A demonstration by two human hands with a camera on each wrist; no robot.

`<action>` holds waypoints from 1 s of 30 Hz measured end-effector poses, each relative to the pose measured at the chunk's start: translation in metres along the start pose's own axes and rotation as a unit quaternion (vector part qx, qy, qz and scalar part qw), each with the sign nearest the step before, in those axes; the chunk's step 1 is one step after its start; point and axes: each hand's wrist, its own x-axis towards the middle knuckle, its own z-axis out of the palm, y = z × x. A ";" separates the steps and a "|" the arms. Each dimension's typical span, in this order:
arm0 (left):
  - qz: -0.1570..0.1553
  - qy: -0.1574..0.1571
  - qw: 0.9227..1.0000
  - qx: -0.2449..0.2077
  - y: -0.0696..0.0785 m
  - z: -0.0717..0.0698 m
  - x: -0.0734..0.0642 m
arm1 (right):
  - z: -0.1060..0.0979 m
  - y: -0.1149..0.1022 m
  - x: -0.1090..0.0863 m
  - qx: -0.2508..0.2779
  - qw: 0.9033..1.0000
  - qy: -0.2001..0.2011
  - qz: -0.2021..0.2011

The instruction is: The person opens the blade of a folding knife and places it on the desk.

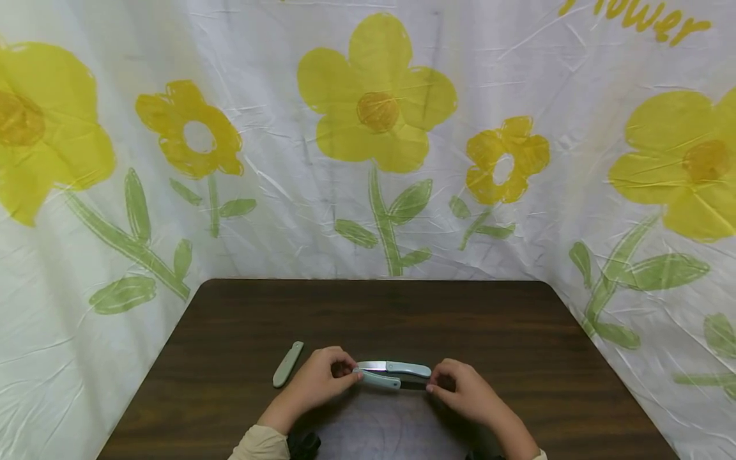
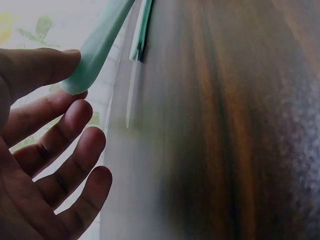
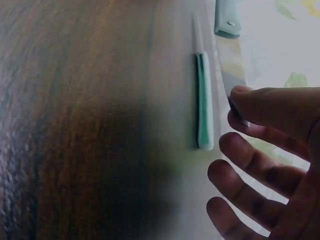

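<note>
An unfolded folding knife with a pale blue-green handle (image 1: 381, 380) is held off the table between both hands. My left hand (image 1: 322, 377) pinches the handle's end between thumb and forefinger, the other fingers loosely bent in the left wrist view. At the opposite end, my right hand (image 1: 467, 391) pinches the blade (image 3: 232, 65) near its tip, which the fingers partly hide. Just beyond lies a second open folding knife (image 1: 409, 368) on the tabletop, its blade pointing left. A third, folded knife (image 1: 287, 364) with a grey-green handle rests left of my left hand.
The dark wood-grain table (image 1: 460, 319) has rounded far corners. Behind it and at both sides hangs a white cloth (image 1: 276, 191) printed with yellow flowers.
</note>
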 end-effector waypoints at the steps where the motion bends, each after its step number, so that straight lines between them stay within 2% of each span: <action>1: -0.001 -0.001 1.000 0.007 0.000 0.000 0.000 | 0.000 0.000 0.000 -0.002 1.000 -0.002 -0.002; 13: -0.002 0.007 0.998 0.057 0.002 0.004 0.000 | 0.000 0.003 -0.004 0.007 1.000 -0.030 -0.004; 23: -0.013 -0.007 0.998 0.058 0.002 0.007 -0.001 | 0.001 0.004 -0.004 0.001 0.999 -0.034 0.003; 30: -0.018 -0.010 0.998 0.062 0.001 0.008 0.000 | 0.003 0.008 -0.003 -0.013 1.000 -0.021 -0.002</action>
